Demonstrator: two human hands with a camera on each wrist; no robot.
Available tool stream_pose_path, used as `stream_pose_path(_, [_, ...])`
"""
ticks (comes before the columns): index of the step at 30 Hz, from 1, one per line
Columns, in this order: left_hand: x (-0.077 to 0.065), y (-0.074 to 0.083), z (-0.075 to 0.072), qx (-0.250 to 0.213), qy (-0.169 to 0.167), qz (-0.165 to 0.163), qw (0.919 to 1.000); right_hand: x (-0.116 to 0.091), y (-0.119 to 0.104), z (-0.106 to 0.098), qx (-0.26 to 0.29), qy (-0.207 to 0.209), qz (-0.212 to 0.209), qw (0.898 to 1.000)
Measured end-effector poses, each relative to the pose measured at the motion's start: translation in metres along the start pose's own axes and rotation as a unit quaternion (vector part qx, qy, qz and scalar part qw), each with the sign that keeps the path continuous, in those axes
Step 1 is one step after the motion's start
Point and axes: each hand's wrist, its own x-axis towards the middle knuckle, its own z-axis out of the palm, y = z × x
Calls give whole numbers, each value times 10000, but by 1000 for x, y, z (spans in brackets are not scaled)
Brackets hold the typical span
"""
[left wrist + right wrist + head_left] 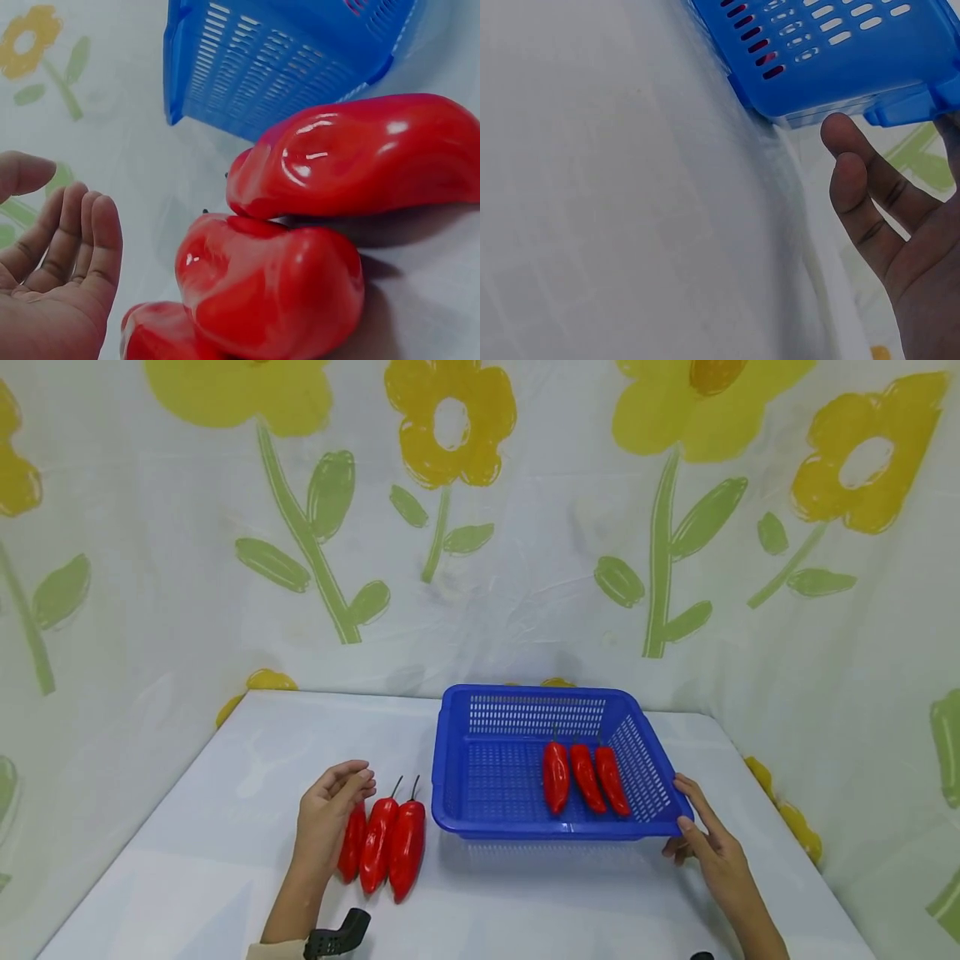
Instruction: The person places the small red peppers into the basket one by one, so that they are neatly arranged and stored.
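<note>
Blue basket (517, 829), standing between right hand (718, 853) (pinching rim, four o'clock) and left hand (328, 814) (fingers loosely bowing, holding nothing, nine o'clock), probably handling light, stiff. Red peppers (380, 847), eight o'clock: likely feeling slick, firm; mid-body offering best hold.

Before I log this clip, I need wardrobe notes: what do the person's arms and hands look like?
The left hand and right hand are bare. A beige sleeve shows at the left forearm, beside a black device with a bent end. By the right forearm, only a black tip shows.
</note>
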Motion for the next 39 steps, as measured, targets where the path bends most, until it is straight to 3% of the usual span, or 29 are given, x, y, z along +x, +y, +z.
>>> stream_pose_path(7, [-4,-3,-7,252,253,-110,9993,1,2,1,49,30,-211,9998])
stream_pose_path(15, [-13,-6,-16,-160,430,-283,9985,3,2,1,35,31,-164,9999])
stream_pose_path(31, [-23,-14,-26,669,779,-407,9939,1,2,-1,13,-30,-92,10000])
stream_pose_path(39, [-28,-15,-30,763,1022,-384,9911,0,0,0,-111,43,-39,9999])
